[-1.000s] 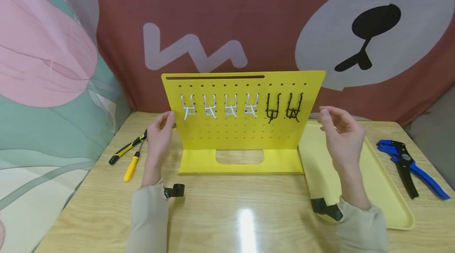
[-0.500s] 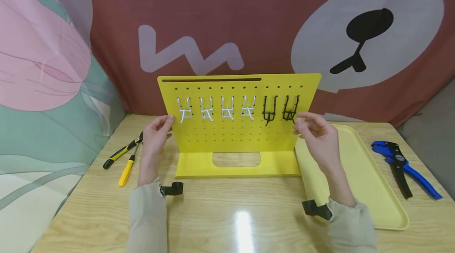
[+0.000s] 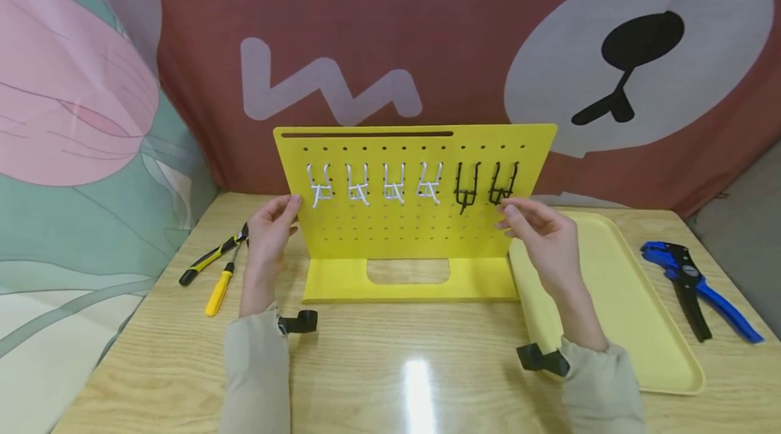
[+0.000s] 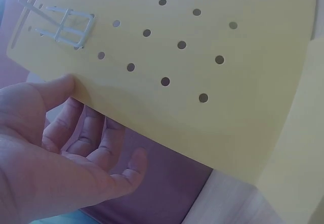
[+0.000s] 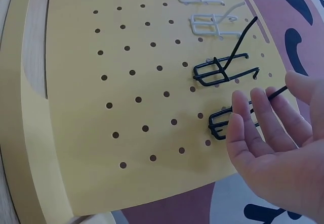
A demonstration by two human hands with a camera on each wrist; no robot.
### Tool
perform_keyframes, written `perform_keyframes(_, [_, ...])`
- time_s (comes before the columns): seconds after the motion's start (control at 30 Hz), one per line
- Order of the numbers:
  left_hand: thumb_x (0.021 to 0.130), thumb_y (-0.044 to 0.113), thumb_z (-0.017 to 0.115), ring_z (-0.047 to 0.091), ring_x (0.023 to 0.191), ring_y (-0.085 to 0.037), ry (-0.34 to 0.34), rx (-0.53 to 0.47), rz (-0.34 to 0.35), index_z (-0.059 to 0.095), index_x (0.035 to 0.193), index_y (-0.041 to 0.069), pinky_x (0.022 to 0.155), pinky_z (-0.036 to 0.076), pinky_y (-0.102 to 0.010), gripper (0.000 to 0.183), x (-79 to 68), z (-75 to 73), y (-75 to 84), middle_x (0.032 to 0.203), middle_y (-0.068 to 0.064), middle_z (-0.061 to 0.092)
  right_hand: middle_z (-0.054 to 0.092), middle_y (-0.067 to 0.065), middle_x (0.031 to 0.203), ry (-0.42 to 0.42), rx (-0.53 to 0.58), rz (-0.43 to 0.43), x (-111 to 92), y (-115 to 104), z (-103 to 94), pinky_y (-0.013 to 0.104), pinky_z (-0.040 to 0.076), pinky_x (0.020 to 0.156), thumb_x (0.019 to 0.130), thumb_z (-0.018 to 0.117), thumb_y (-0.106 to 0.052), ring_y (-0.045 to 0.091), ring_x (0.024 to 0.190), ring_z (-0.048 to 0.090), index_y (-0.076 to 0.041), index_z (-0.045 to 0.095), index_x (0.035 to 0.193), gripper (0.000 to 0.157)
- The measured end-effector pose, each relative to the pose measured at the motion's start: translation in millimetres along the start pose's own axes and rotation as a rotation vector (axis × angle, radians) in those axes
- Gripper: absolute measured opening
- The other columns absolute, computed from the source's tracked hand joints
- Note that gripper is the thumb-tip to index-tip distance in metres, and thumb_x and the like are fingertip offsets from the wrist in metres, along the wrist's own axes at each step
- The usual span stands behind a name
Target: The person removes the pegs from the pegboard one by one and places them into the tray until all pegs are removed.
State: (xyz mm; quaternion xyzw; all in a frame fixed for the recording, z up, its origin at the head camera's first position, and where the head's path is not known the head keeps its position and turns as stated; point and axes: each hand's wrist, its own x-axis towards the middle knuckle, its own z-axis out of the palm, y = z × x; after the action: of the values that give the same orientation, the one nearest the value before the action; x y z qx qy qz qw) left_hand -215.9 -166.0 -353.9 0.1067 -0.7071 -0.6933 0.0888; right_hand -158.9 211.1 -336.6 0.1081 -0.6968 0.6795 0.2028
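A yellow pegboard [image 3: 415, 230] stands upright on its base. Across its upper part hang several white wire hooks [image 3: 393, 184] and, to their right, a black wire hook [image 3: 466, 186] and another black hook [image 3: 497, 180] at the far right. My left hand [image 3: 268, 230] grips the board's left edge; in the left wrist view its thumb [image 4: 61, 90] lies on the front and the fingers go behind. My right hand [image 3: 546, 237] pinches the projecting prong of the rightmost black hook between thumb and fingers, which partly cover that hook in the right wrist view.
To the left lie pliers [image 3: 210, 259] with black-and-yellow handles and a yellow-handled screwdriver [image 3: 219, 293]. A pale yellow tray [image 3: 634, 325] sits under my right forearm. Beyond it lies a blue-and-black wire stripper [image 3: 689, 278]. Printed cloth [image 3: 342, 7] hangs behind the table.
My right hand has moved left from beside the board to the rightmost black hook and taken hold of its prong. My left hand stays on the board's left edge.
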Motion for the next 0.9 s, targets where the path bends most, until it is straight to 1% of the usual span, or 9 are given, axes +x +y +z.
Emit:
perform_keyframes(0.1, [0.094, 0.029, 0.064, 0.055, 0.086, -0.009, -0.003, -0.013, -0.003, 0.064, 0.104, 0.011, 0.085, 0.047, -0.034, 0.021, -0.2, 1.2, -0.7, 0.090, 0.010, 0.060, 0.072, 0.002, 0.096, 0.000, 0.055, 0.012, -1, 1, -1.5, 0.024, 0.053, 0.067, 0.093, 0.061, -0.003, 0.013, 0.075, 0.068, 0.012, 0.064, 0.110, 0.023])
perform_keyframes(0.17, [0.094, 0.030, 0.064, 0.055, 0.087, -0.009, -0.010, -0.009, -0.003, 0.064, 0.107, 0.009, 0.086, 0.046, -0.034, 0.025, -0.4, 1.6, -0.7, 0.092, 0.010, 0.060, 0.073, 0.003, 0.096, 0.008, 0.086, 0.012, -2, 0, -2.0, 0.024, 0.054, 0.067, 0.092, 0.062, -0.002, 0.014, 0.075, 0.068, 0.011, 0.066, 0.108, 0.021])
perform_keyframes(0.27, [0.093, 0.032, 0.064, 0.055, 0.088, -0.009, -0.015, -0.005, 0.000, 0.063, 0.109, 0.007, 0.084, 0.047, -0.033, 0.029, -0.5, 2.1, -0.8, 0.092, 0.010, 0.060, 0.073, 0.004, 0.094, 0.013, 0.123, -0.006, -3, -3, -1.7, 0.024, 0.054, 0.068, 0.092, 0.061, 0.001, 0.015, 0.076, 0.069, 0.011, 0.068, 0.105, 0.018])
perform_keyframes(0.4, [0.093, 0.032, 0.064, 0.055, 0.087, -0.008, -0.013, 0.001, -0.006, 0.064, 0.110, 0.008, 0.083, 0.047, -0.032, 0.029, -0.5, 2.6, -1.1, 0.092, 0.010, 0.060, 0.073, 0.006, 0.093, 0.001, 0.154, -0.039, -5, -9, -1.0, 0.025, 0.054, 0.069, 0.092, 0.060, 0.003, 0.017, 0.078, 0.069, 0.010, 0.069, 0.102, 0.015])
perform_keyframes(0.57, [0.093, 0.032, 0.064, 0.055, 0.088, -0.008, -0.014, -0.005, -0.016, 0.064, 0.109, 0.009, 0.086, 0.046, -0.035, 0.027, -0.3, 3.2, -0.9, 0.092, 0.010, 0.060, 0.072, 0.008, 0.091, -0.016, 0.189, -0.060, -7, -15, -0.9, 0.025, 0.054, 0.070, 0.094, 0.056, 0.004, 0.017, 0.080, 0.068, 0.011, 0.068, 0.101, 0.016])
perform_keyframes(0.67, [0.093, 0.031, 0.064, 0.055, 0.088, -0.009, -0.009, -0.018, -0.016, 0.063, 0.109, 0.008, 0.086, 0.046, -0.034, 0.027, 0.6, 3.1, -0.3, 0.093, 0.010, 0.060, 0.072, 0.008, 0.090, -0.016, 0.190, -0.035, -8, -17, -2.2, 0.026, 0.054, 0.070, 0.095, 0.056, 0.002, 0.017, 0.082, 0.068, 0.010, 0.068, 0.100, 0.016])
perform_keyframes(0.77, [0.093, 0.031, 0.064, 0.055, 0.088, -0.009, 0.005, -0.017, -0.020, 0.063, 0.110, 0.008, 0.084, 0.046, -0.031, 0.029, 0.4, 2.3, 0.8, 0.093, 0.009, 0.060, 0.073, 0.006, 0.089, -0.024, 0.182, 0.021, -9, -18, -4.3, 0.026, 0.054, 0.071, 0.096, 0.056, -0.003, 0.016, 0.082, 0.069, 0.007, 0.069, 0.101, 0.017])
perform_keyframes(0.9, [0.093, 0.032, 0.063, 0.055, 0.088, -0.009, 0.005, -0.002, -0.025, 0.062, 0.113, 0.007, 0.084, 0.046, -0.031, 0.032, -0.5, 1.3, 1.4, 0.094, 0.009, 0.059, 0.073, 0.003, 0.089, -0.049, 0.162, 0.091, -9, -18, -6.7, 0.025, 0.054, 0.072, 0.097, 0.058, -0.011, 0.015, 0.082, 0.069, 0.004, 0.068, 0.102, 0.019])
